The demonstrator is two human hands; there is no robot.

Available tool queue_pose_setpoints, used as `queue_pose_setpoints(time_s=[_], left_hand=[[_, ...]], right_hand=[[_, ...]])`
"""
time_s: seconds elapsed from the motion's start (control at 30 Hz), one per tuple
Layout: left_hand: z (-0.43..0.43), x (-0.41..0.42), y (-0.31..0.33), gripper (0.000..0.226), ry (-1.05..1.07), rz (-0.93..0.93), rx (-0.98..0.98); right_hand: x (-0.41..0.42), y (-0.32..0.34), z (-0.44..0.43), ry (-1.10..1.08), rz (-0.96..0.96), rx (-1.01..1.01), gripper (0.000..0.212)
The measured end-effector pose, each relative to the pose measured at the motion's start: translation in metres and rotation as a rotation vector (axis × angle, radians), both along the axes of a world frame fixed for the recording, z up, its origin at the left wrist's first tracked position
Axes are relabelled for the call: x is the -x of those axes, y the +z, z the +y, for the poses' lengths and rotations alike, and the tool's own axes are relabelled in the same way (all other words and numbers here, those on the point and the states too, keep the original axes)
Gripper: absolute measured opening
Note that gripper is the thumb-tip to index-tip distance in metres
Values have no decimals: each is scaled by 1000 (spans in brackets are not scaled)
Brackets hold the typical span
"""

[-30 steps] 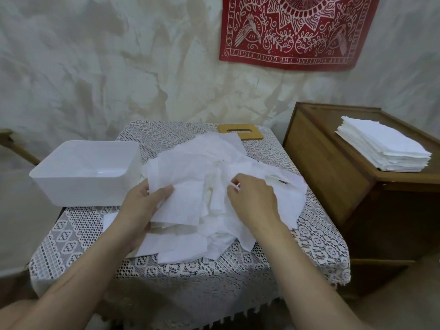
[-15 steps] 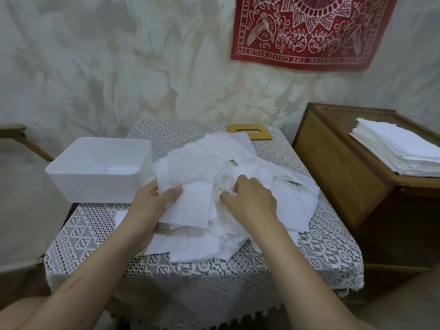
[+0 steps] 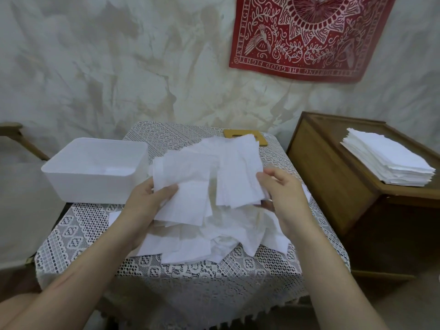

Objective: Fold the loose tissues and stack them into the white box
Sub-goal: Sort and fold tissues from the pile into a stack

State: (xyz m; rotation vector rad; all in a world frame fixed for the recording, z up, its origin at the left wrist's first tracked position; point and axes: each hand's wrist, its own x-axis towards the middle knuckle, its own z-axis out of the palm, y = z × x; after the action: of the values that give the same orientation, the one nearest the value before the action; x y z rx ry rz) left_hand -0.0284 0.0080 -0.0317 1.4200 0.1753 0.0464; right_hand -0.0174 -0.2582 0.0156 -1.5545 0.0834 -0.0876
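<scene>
Change over the last half second: right grip (image 3: 283, 201) up off the loose tissue heap (image 3: 214, 241), now pinching the edge of the right sheet (image 3: 238, 177); left grip (image 3: 145, 203) likewise raised with the left sheet (image 3: 188, 184). Both sheets lifted above the heap, lower edges hanging over it. Judged as the separating step, folding not yet begun; meaning for the task, one tissue nearly isolated for the first fold.

Left grip: closed on the left sheet, thumb across the near face, fingers hidden behind. Right grip: thumb and fingers closed to a pinch on the right sheet's outer edge; fingertips partly hidden, so depth of hold not determinable. Possibly more than one layer in either hold; cannot tell.

White box (image 3: 95, 186): just beyond and outboard of the left grip, upright on the lace-covered surface (image 3: 190, 272); no tissues visible inside. Slotted wooden lid (image 3: 262, 140) beyond both grips, partly under tissue. Folded tissue stack (image 3: 390, 160) well apart, outboard of the right grip, on a wooden cabinet (image 3: 333, 186).

Progress judged early: nothing placed in the box, heap large.
</scene>
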Motion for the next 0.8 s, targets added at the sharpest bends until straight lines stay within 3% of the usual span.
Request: queue_pose_setpoints(time_s=[0.1,0.2,0.33,0.47,0.53,0.67,0.77,0.8], left_hand=[[-1,0,0,18,0,9,-14],[-5,0,0,15,-4,17,-25],[-7,1,-1,17,-18,22,-6],[-5,1,-2,21,-18,29,2],[-5,1,-1,20,-11,29,-1],[-4,1,0,20,6,32,-18],[-3,2,2,19,1,37,-25],[-3,3,2,19,-1,38,-28]], right_hand=[[-6,-25,-14,-71,139,218,6],[-8,-37,-20,-83,108,543,2],[-9,-33,-16,-96,69,521,18],[-13,-32,-12,-103,19,679,24],[-17,-30,-13,-110,17,606,21],[-11,-28,-6,-71,147,221,14],[-7,-33,-5,-46,178,252,12],[-7,-35,-5,-29,175,346,14]])
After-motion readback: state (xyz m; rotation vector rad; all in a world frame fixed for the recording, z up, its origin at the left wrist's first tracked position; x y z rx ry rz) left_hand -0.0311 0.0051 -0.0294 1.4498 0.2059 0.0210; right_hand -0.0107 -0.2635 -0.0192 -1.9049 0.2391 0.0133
